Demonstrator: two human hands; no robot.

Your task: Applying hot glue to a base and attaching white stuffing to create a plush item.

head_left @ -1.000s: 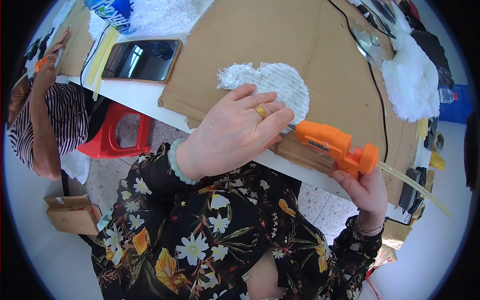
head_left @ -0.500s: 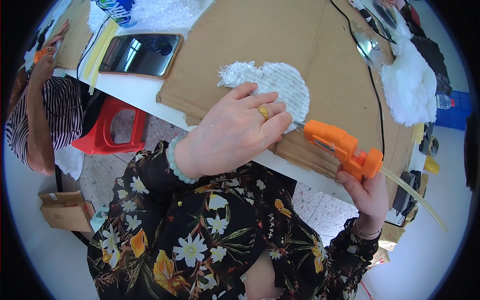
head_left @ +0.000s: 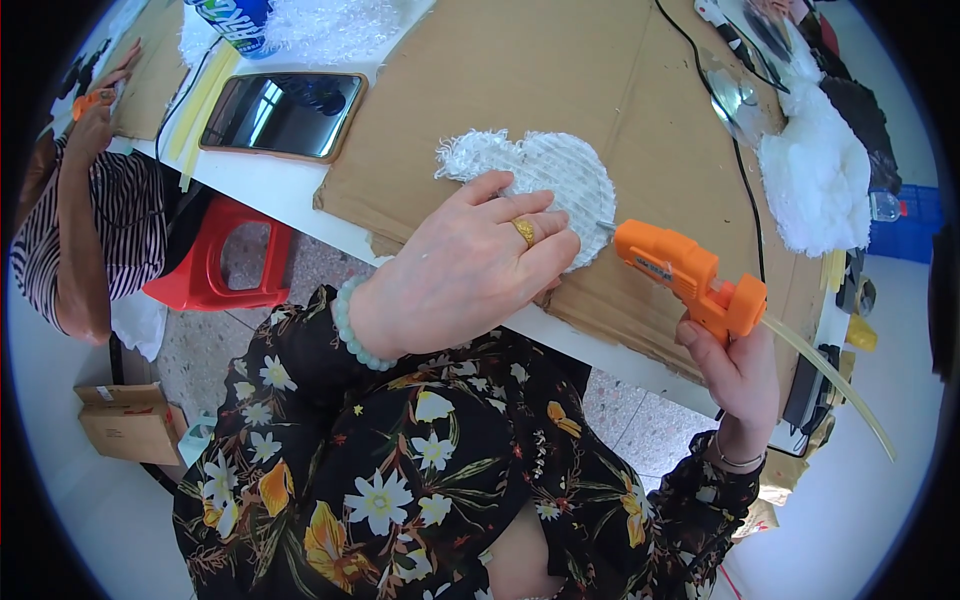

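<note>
Head view: a round white pad, ribbed across the middle and fuzzy along its 10 o'clock edge, lies on a sheet of brown cardboard just above the centre. The left hand lies flat on its lower edge, fingers spread and loosely bent, a gold ring on one finger and a pale bead bracelet at the wrist; it presses the pad and grips nothing. At 3 o'clock the right hand is closed around the grip of an orange plastic glue gun, with a translucent glue stick trailing off toward 4 o'clock. The gun's metal tip touches the pad's right rim. A dark glossy phone lies at 11 o'clock, a fluffy white wad at 2 o'clock, a red plastic stool at 9 o'clock under the table edge.

Half a second ago the gun's tip sat lower and clear of the pad; now it has risen to meet the rim. The left hand has kept its place.
</note>
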